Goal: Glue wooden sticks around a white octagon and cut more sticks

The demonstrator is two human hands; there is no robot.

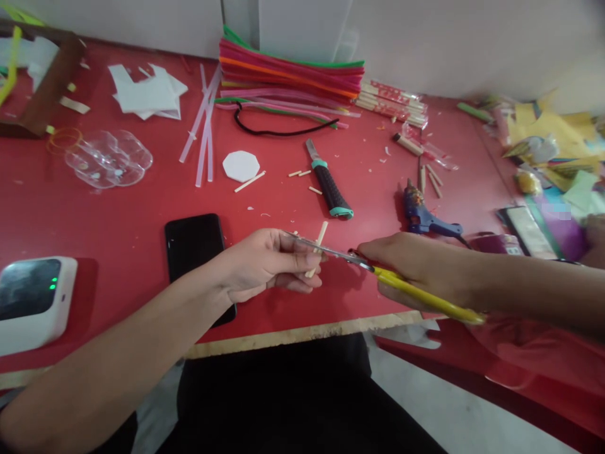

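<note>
My left hand (278,261) pinches a short pale wooden stick (322,233) above the red table, near its front edge. My right hand (416,261) is wrapped round yellow-handled scissors (420,295), whose blades point left and lie across the stick beside my left fingertips. Beyond my hands, a black and teal utility knife (331,189) lies on the table. A white octagonal piece (241,166) is behind my left hand, with a thin stick (249,181) at its edge and other short stick pieces (305,173) to its right.
A black phone (195,243) lies partly under my left forearm. A blue glue gun (420,214) is beyond my right hand. Colourful pipe cleaners (290,72) are stacked at the back. A white device (35,302) sits left; craft scraps (543,139) cover the right.
</note>
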